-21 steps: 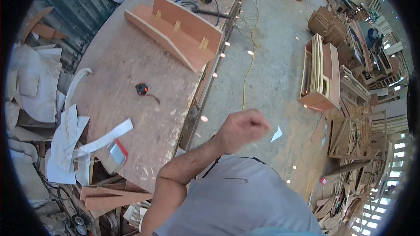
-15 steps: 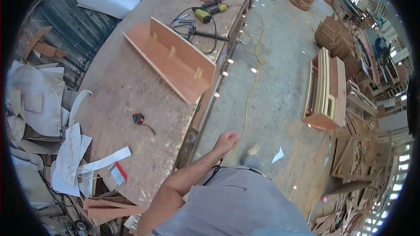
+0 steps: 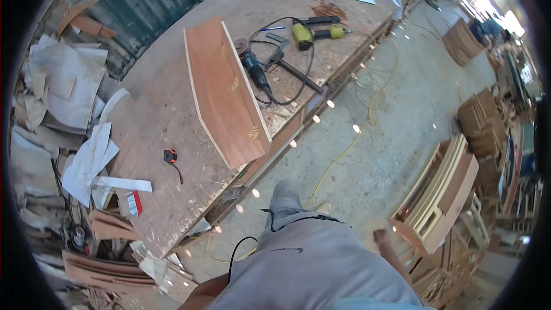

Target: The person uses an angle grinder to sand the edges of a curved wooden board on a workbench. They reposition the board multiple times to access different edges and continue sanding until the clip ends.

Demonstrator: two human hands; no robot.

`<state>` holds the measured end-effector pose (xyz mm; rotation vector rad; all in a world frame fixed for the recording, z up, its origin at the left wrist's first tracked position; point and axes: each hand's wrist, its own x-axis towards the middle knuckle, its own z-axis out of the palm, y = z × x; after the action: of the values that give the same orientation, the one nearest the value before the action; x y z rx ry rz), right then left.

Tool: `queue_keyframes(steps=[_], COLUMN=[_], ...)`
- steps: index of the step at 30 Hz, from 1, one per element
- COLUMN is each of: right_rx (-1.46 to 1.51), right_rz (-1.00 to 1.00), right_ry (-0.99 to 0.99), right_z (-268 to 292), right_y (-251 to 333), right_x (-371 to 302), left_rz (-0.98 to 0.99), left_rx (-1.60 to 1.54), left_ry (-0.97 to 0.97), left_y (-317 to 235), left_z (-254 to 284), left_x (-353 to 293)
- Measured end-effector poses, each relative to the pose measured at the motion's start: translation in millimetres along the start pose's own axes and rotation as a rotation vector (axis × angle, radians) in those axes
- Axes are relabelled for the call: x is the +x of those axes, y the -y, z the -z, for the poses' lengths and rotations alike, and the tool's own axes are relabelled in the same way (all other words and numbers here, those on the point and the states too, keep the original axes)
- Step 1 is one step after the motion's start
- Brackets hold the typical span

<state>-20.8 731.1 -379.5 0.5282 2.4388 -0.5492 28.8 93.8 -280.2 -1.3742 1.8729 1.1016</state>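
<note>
My right hand [image 3: 381, 236] hangs low at my side with nothing in it, close to a stack of wooden frames [image 3: 439, 195] standing on the concrete floor. Of my left arm only a bare stretch [image 3: 201, 297] shows at the bottom edge; the hand itself is out of view. I stand beside a long workbench [image 3: 155, 115]. On it a long reddish wooden shelf piece [image 3: 227, 92] rests on edge, reaching the bench's near rim. A small black and orange tape measure [image 3: 170, 156] lies to its left.
An angle grinder [image 3: 252, 69], a yellow drill [image 3: 313, 33] and black cables lie further along the bench. Paper scraps [image 3: 86, 161] and wood offcuts [image 3: 109, 270] pile up at the left. A yellow cord [image 3: 344, 149] trails over the floor. More wooden furniture parts [image 3: 482, 115] stand at the right.
The arm that was raised in front of me has dropped out of the middle of the view. I have moved along the bench, and the wooden shelf piece is nearer.
</note>
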Motion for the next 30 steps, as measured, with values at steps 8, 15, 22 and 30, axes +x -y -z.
queue_keyframes(steps=[8, 15, 22, 30], right_rx=[0.371, 0.498, 0.732, 0.448], right_rz=[0.435, 1.049, 0.760, 0.871], right_ry=[-0.196, 0.132, 0.563, 1.015], right_z=[189.5, 205.7, 127.4, 245.6], right_y=[321.3, 625.7, 788.5, 720.3], right_x=[187.5, 242.3, 306.6, 255.1], left_rz=[0.029, 0.042, 0.250, -0.109], left_rx=[-0.304, -0.492, -0.692, -1.571], left_ry=[0.016, -0.098, -0.303, -0.009], left_y=[-89.7, -161.9, -215.0, -399.7], left_z=[-99.2, -113.7, -158.8, -148.1], left_x=[-28.1, -45.9, -86.9, -32.0])
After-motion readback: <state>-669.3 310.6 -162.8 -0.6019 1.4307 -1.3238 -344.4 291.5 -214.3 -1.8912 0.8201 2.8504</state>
